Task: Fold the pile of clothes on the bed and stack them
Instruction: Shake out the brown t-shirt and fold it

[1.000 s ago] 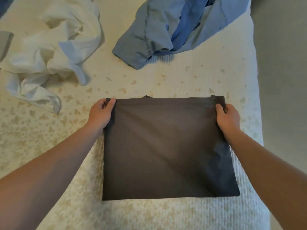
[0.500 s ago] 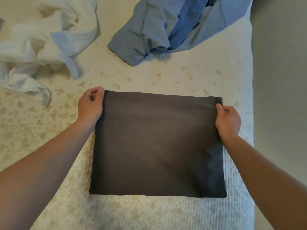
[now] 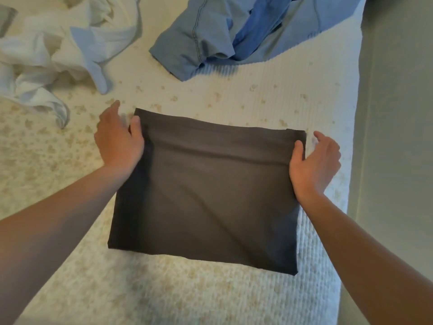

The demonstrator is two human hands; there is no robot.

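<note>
Head camera looks steeply down, close over the bed [image 3: 257, 95].

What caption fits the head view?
Both hands, left hand and right hand, flank a folded dark garment on the bed.

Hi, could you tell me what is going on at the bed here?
A person is folding laundry on a bed. A dark grey garment lies flat, folded into a rectangle. The left hand and right hand sit at its far corners with fingers loose, only the thumbs resting on the cloth, no grip. A crumpled white garment and a blue garment lie unfolded further back. No stack is visible.
</note>
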